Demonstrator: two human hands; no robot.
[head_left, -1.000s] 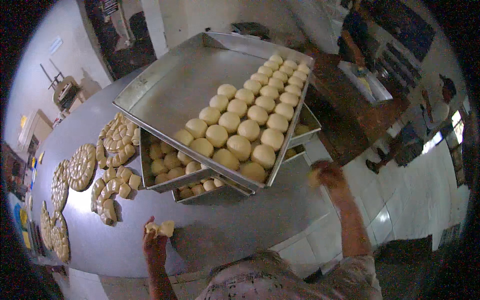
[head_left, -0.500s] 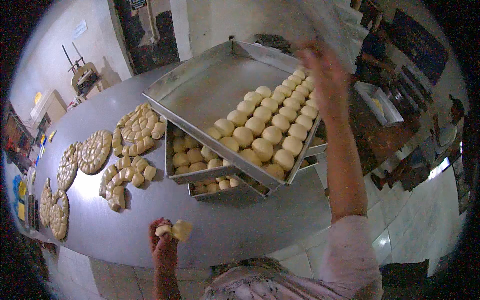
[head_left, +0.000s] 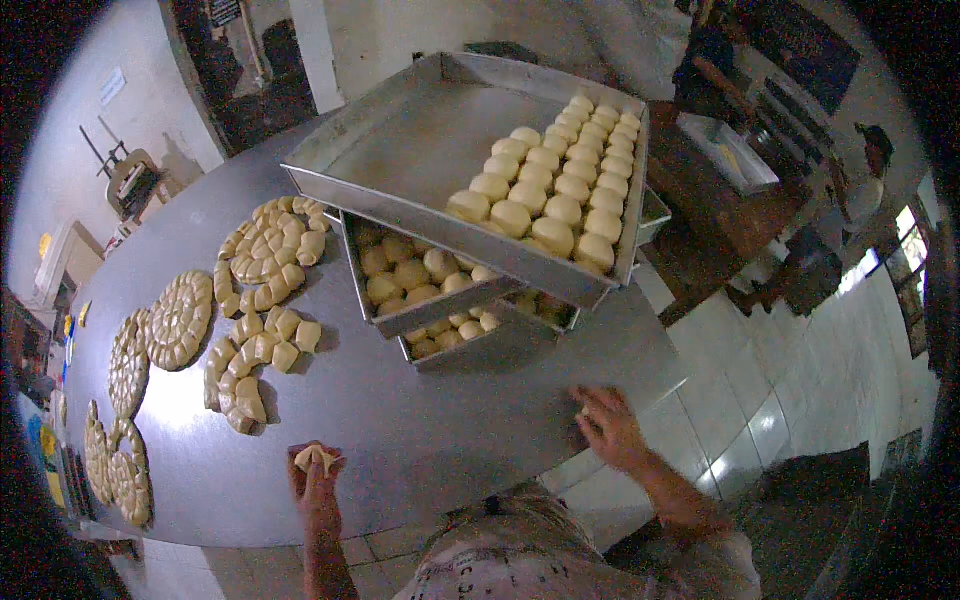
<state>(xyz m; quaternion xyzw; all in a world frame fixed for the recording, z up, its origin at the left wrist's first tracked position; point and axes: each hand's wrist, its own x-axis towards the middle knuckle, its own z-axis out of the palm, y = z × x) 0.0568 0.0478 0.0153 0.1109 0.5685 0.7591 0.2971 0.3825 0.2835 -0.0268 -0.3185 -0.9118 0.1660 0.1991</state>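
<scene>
Near the table's front edge, my left hand (head_left: 318,486) is closed around a small piece of pale dough (head_left: 318,458), part of which shows above the fingers. My right hand (head_left: 610,428) hovers over the table's right front edge, fingers apart and slightly blurred, with nothing visible in it. Beyond the hands, a big metal tray (head_left: 400,208) rests askew on top of other trays. Rows of smooth dough balls (head_left: 534,203) fill its right side; bare metal shows on its left. Left of the trays, cut dough pieces (head_left: 262,350) lie in a curved cluster.
More coils of cut dough (head_left: 181,318) lie along the left of the metal table (head_left: 440,430). Lower trays (head_left: 400,270) holding dough balls jut out at angles. To the right stand a brown table (head_left: 700,220) with a metal pan (head_left: 728,152) and another person (head_left: 868,185).
My right hand has swung down from above the tray's far right to the table's front edge. One dough piece shows in my left hand where two showed before. The view has shifted.
</scene>
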